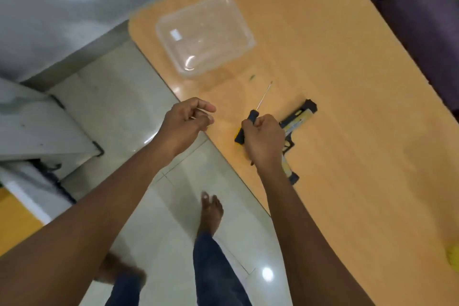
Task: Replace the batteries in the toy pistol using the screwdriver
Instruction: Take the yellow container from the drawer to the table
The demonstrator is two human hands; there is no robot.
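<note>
A black and yellow toy pistol (296, 120) lies flat on the orange table (347, 82), its barrel pointing away from me; my right forearm covers part of its grip. My right hand (264, 143) grips the black and yellow handle of a screwdriver (252, 117), whose thin metal shaft points up and away over the table. My left hand (186, 122) hovers at the table's left edge with fingers loosely curled, holding nothing that I can make out. No batteries are visible.
A clear plastic container (205, 35) stands on the table beyond my hands. The table edge runs diagonally beside my legs and bare feet on the tiled floor (119, 107). A white cabinet (37, 126) is at the left, a dark sofa (427, 20) at the far right.
</note>
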